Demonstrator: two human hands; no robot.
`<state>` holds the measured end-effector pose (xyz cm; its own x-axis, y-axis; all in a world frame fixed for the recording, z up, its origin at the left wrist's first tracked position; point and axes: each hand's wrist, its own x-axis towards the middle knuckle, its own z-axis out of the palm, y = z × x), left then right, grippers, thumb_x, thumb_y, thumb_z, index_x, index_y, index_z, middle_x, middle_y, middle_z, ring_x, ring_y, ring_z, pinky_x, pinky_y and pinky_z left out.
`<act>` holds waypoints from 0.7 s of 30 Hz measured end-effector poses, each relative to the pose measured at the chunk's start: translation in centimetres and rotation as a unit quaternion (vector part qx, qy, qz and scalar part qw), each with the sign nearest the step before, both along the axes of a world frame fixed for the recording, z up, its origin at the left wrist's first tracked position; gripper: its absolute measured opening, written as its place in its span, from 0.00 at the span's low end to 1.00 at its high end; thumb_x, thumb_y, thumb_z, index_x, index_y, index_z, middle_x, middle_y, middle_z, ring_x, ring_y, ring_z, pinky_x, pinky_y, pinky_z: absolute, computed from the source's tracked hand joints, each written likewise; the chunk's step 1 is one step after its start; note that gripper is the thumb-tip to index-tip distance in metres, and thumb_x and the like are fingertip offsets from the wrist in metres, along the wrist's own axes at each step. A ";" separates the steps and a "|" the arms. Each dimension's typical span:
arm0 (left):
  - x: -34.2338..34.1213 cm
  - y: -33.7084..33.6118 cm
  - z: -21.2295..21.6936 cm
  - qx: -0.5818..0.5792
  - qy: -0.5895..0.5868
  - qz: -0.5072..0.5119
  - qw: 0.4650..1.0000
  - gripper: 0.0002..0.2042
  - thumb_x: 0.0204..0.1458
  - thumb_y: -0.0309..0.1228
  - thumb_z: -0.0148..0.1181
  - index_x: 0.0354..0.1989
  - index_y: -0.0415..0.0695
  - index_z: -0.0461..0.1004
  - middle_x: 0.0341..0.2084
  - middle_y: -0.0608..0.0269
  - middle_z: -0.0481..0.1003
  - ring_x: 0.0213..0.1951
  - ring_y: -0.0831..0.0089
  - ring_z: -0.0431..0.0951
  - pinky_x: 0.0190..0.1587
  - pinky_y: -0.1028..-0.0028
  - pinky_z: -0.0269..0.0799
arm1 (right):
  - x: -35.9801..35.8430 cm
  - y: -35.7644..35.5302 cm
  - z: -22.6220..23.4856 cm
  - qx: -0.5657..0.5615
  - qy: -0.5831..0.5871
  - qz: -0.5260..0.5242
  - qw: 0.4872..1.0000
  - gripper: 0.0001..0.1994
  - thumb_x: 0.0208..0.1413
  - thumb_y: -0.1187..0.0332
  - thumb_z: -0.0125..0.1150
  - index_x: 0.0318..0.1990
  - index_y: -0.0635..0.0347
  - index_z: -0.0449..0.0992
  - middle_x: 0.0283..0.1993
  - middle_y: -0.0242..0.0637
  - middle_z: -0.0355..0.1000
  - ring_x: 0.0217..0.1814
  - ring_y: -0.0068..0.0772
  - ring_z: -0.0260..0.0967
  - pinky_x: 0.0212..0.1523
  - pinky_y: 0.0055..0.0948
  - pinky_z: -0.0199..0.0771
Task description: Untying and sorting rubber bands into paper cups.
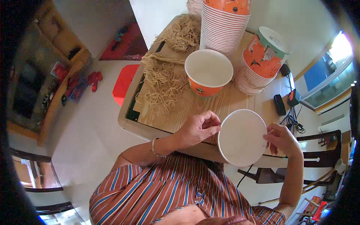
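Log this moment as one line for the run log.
left hand: pinches cup rim | right hand: grips cup | cup: open, held over table edge | nearby: twine, cup stacks

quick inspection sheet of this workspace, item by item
surface: wooden table, light grain, a dark mat edge showing at its left side
job's things: white paper bucket held over the near table edge, open mouth toward the camera; an upright orange bucket stands alone behind it
clutter: heaps of tan string loops on the left; stacks of orange buckets at the back, one stack leaning at the right
grippers: left hand pinches the bucket's left rim; right hand grips its right rim
cables: black cords and small black devices at the table's right edge
surroundings: red stool on pale floor, dark chair at right, shelving at left, window at right
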<state>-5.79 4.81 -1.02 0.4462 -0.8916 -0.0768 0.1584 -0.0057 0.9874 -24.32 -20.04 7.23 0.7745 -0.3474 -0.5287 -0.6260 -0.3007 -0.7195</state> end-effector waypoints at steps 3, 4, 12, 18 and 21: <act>0.0 -0.1 -0.2 0.008 0.045 -0.013 0.999 0.07 0.56 0.29 0.56 0.39 0.41 0.68 0.29 0.68 0.73 0.31 0.81 0.74 0.34 0.79 0.73 | -0.6 0.9 -0.2 0.051 0.035 -0.040 0.997 0.08 0.55 0.70 0.59 0.31 0.64 0.68 0.17 0.37 0.70 0.12 0.26 0.68 0.11 0.25 0.66; 0.1 0.0 -0.2 0.019 0.054 -0.022 0.998 0.07 0.56 0.29 0.56 0.38 0.40 0.68 0.28 0.68 0.72 0.30 0.81 0.74 0.33 0.79 0.73 | -0.7 1.3 0.0 0.050 0.030 -0.038 0.998 0.08 0.55 0.70 0.59 0.31 0.64 0.68 0.17 0.37 0.70 0.12 0.26 0.68 0.11 0.25 0.66; -0.3 0.0 0.4 0.013 0.004 -0.024 1.000 0.06 0.56 0.27 0.56 0.33 0.37 0.68 0.24 0.67 0.72 0.25 0.83 0.73 0.28 0.81 0.74 | -2.5 3.2 0.5 0.105 -0.019 -0.126 0.986 0.05 0.51 0.75 0.59 0.31 0.65 0.69 0.22 0.41 0.71 0.18 0.33 0.73 0.13 0.28 0.72; 0.1 -1.6 7.7 -0.054 -0.171 -0.025 0.983 0.06 0.56 0.27 0.56 0.34 0.38 0.68 0.24 0.66 0.71 0.28 0.80 0.73 0.32 0.77 0.71 | -2.5 3.1 6.3 0.012 -0.114 -0.146 0.983 0.03 0.52 0.75 0.57 0.32 0.62 0.69 0.25 0.38 0.72 0.19 0.32 0.73 0.14 0.27 0.73; 0.6 -3.6 13.3 -0.161 -0.376 0.032 0.912 0.05 0.53 0.26 0.57 0.34 0.39 0.68 0.25 0.63 0.72 0.29 0.78 0.74 0.33 0.76 0.71 | -3.0 1.3 9.9 -0.088 -0.227 -0.163 0.956 0.04 0.53 0.73 0.56 0.35 0.59 0.69 0.27 0.34 0.72 0.20 0.27 0.72 0.16 0.25 0.73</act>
